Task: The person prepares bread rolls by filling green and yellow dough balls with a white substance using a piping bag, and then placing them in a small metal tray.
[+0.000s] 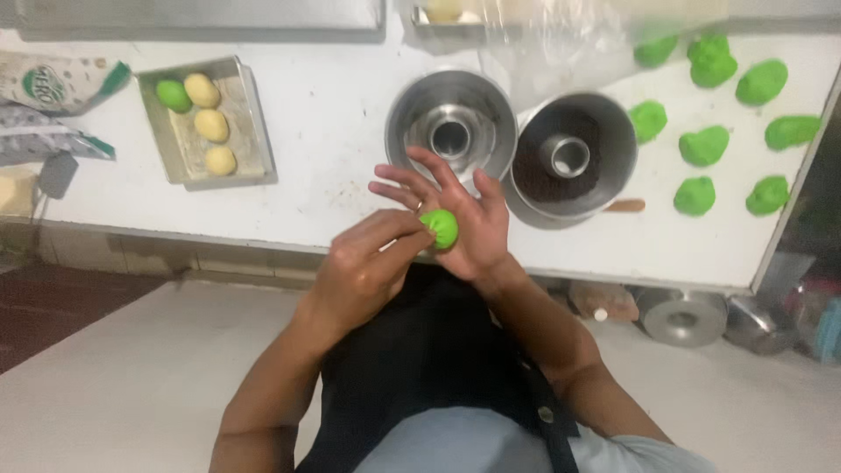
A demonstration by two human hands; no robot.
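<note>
Head view: the right hand is lying open, fingers spread, cradling a green dough ball in its palm. The left hand is pinching the ball's edge with closed fingertips. At 12 o'clock, two steel ring moulds are standing side by side. Green dough lumps are lying at 2 o'clock; a tray of yellow and green balls is sitting at 10 o'clock.

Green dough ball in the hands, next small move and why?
Probably keep pinching the seam shut: the green dough ball lies in the open right hand, the left hand fingertips gathering pleats on it. Finished balls sit smooth in the metal tray, so closing likely comes first.
</note>
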